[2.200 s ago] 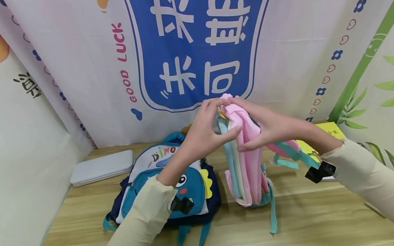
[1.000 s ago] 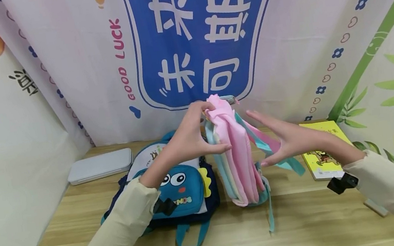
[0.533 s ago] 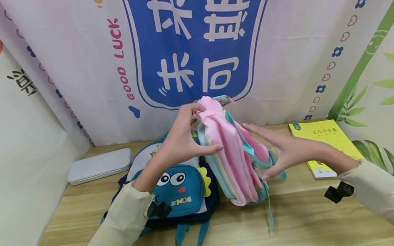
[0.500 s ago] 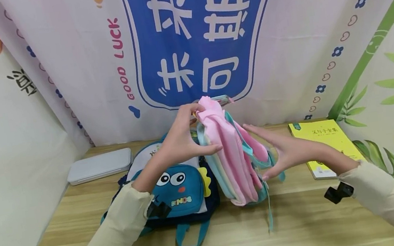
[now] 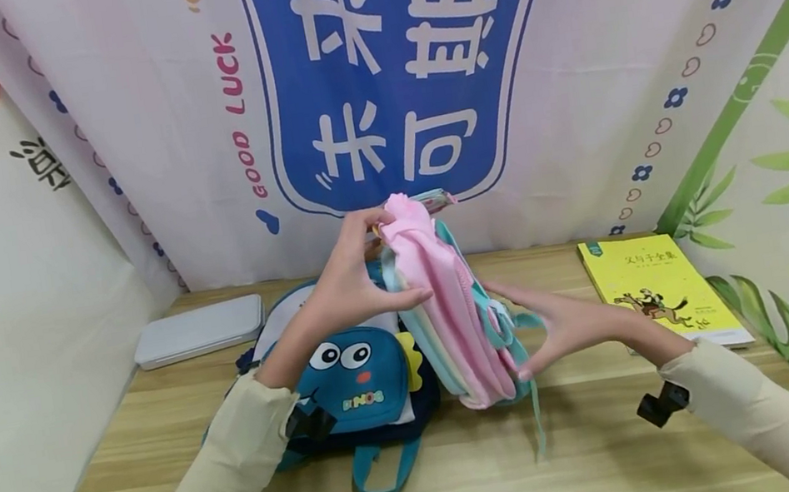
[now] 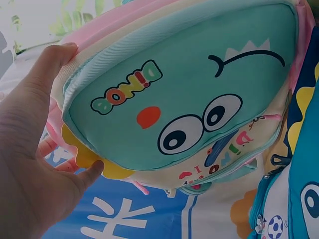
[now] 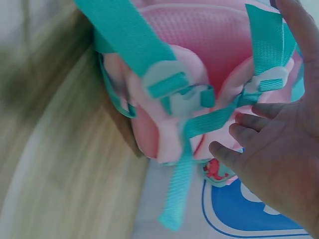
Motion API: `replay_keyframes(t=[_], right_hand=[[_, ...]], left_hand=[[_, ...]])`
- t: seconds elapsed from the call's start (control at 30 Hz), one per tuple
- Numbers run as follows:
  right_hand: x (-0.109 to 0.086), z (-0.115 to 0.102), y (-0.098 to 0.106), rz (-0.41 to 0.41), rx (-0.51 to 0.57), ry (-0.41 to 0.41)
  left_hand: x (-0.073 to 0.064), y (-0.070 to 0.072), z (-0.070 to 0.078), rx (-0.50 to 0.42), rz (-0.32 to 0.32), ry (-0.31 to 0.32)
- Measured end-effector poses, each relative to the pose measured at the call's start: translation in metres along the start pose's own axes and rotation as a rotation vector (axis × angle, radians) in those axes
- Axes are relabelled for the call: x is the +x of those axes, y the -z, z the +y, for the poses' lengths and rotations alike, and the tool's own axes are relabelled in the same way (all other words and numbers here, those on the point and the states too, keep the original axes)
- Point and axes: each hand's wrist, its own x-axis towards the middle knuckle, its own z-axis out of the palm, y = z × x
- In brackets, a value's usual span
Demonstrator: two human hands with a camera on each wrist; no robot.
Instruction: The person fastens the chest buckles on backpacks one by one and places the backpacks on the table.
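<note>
A pink and mint children's backpack (image 5: 440, 298) stands edge-on on the table, its top leaning left. My left hand (image 5: 350, 282) grips its upper part, thumb on the near side and fingers at the far side. In the left wrist view, the mint front pocket (image 6: 179, 124) shows cartoon eyes and a yellow frill beside the fingers. My right hand (image 5: 575, 321) is spread behind the bag's back panel. In the right wrist view, its straight fingers (image 7: 244, 134) overlap the turquoise straps (image 7: 212, 122) and white buckles.
Left of the pink backpack, a blue dinosaur backpack (image 5: 352, 378) lies flat, a strap loop toward the front. A pale flat case (image 5: 200, 330) lies at the back left. A yellow book (image 5: 661, 284) is at the back right. A printed curtain (image 5: 198, 139) hangs behind the wooden table (image 5: 459, 489).
The right hand has come off the pink backpack's top and moved down its strap side. The left hand has tilted the bag's top leftward, over the blue backpack. The yellow book is now uncovered.
</note>
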Motion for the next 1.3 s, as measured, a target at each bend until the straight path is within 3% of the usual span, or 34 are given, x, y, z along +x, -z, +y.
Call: replay_keyframes(t=[0.17,0.4,0.83,1.1,1.3], right_hand=[[0.001,0.004,-0.009,-0.029,0.017,-0.008],[0.005,0.012,-0.020,-0.037,0.018,-0.003],[0.006,0.027,-0.036,0.001,0.074,-0.049],[0.000,0.028,-0.038,0.031,0.050,-0.114],[-0.004,0.030,-0.038,0.033,0.046,-0.101]], left_hand=[[-0.003,0.002,-0.003,-0.025,0.005,0.002],[-0.008,0.005,-0.007,-0.024,0.005,0.062],[-0.014,0.007,-0.014,-0.034,0.013,0.060],[-0.016,0.006,-0.012,-0.013,-0.022,0.088],[-0.016,0.006,-0.010,0.038,-0.068,0.124]])
